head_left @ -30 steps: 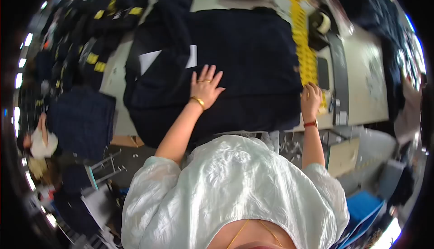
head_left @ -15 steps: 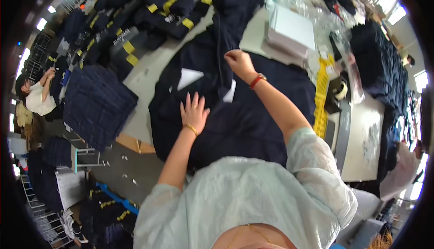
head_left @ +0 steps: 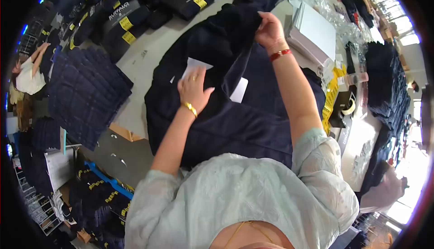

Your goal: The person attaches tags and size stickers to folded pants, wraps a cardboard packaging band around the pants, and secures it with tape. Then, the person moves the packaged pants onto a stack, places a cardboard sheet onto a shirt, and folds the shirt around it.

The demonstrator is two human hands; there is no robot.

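A dark navy garment (head_left: 226, 133) is spread over the table in front of me. My left hand (head_left: 194, 88) lies flat on it with fingers stretched, their tips over a white piece (head_left: 197, 62) that looks like paper or card. Farther up, my right hand (head_left: 270, 30) pinches a raised edge of the garment between thumb and fingers. The lifted cloth hangs in a fold from that grip down towards the middle. A second white piece (head_left: 239, 90) partly shows beside this fold, its other side hidden by cloth.
Packed dark garments with yellow labels (head_left: 125, 23) are piled at the back left. Folded navy clothes (head_left: 86, 91) overhang the left edge. A white stack (head_left: 314, 30), a yellow strip (head_left: 333, 91) and a tape roll (head_left: 349, 108) lie to the right. Another person (head_left: 31, 75) works far left.
My right hand has moved up and away, raising the garment's edge into a wider fold. My left hand has slid slightly up onto the white piece. The whole view has shifted a little.
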